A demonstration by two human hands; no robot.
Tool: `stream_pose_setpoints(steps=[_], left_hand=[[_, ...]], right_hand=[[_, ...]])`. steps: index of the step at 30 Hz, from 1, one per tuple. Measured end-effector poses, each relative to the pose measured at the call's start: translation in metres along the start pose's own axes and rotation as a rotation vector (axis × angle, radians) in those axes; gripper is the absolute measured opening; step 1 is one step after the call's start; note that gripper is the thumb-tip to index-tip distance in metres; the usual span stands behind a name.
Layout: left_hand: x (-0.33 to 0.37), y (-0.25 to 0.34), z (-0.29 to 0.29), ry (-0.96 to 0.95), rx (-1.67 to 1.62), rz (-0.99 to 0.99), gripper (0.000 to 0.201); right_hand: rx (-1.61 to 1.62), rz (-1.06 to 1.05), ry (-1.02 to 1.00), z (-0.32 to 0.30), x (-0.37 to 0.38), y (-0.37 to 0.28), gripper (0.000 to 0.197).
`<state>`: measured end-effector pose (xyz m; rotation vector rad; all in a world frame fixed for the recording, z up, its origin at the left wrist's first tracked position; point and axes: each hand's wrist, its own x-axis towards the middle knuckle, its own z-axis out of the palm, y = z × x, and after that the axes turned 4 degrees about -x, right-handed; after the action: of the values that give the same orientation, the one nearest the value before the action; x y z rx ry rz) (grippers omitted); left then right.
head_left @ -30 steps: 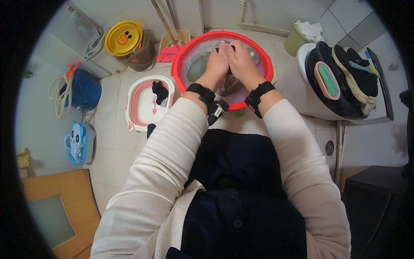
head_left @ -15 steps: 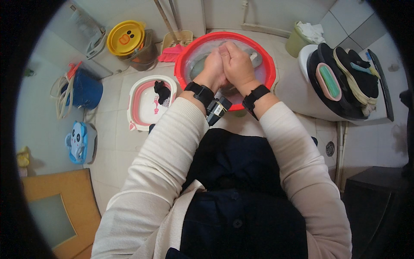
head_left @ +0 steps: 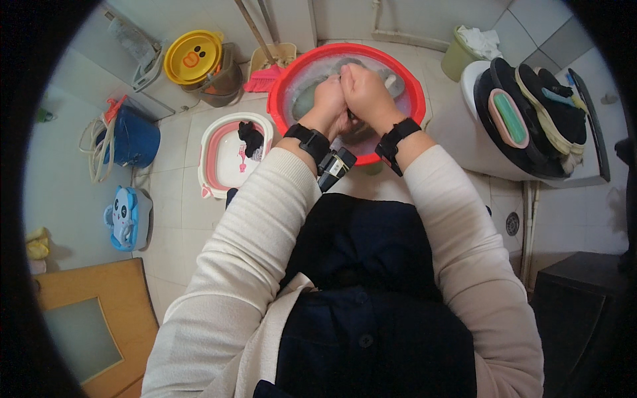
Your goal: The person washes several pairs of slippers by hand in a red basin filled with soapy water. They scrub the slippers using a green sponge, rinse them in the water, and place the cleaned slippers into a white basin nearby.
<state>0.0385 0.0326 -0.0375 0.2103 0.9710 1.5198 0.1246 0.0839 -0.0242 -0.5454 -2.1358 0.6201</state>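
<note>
A round red basin (head_left: 415, 124) holds sudsy water and wet grey cloth (head_left: 393, 84). Over its middle my two hands are pressed together. My left hand (head_left: 330, 103) is closed, its fingers partly hidden behind the other. Beside it, touching, my right hand (head_left: 365, 95) makes a fist with the knuckles toward the far rim. A small dark bit shows between and below them, but what they grip is mostly hidden. Both wrists wear black straps, and a small black device (head_left: 336, 169) hangs by the left one.
Left of the basin stands a pink-and-white tub (head_left: 207, 156) with a black cloth (head_left: 250, 139) in it. Beyond are a pink broom (head_left: 263, 79), a yellow-lidded bucket (head_left: 192, 61) and a blue bucket (head_left: 137, 136). Shoe soles and a soap dish (head_left: 509, 118) rest on the toilet at right.
My right hand has turned and curled into a tighter fist, its thumb no longer lying over the left hand. The view has shifted slightly.
</note>
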Motion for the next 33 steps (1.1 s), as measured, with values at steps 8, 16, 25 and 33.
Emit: stream_pose_setpoints(steps=[8, 16, 25, 33], left_hand=[[-0.011, 0.021, 0.015, 0.095, -0.002, 0.050, 0.043], [-0.011, 0.020, 0.000, -0.114, 0.077, -0.060, 0.029], [-0.010, 0.016, 0.000, -0.137, 0.026, 0.087, 0.029], [-0.014, 0.008, 0.004, -0.327, 0.511, 0.239, 0.027]], right_hand=[[0.115, 0.271, -0.004, -0.015, 0.013, 0.031, 0.042], [0.667, 0.846, -0.311, -0.078, 0.011, 0.070, 0.022], [0.329, 0.523, -0.426, -0.070, 0.016, 0.064, 0.062], [0.048, 0.093, -0.366, -0.070, 0.015, 0.056, 0.057]])
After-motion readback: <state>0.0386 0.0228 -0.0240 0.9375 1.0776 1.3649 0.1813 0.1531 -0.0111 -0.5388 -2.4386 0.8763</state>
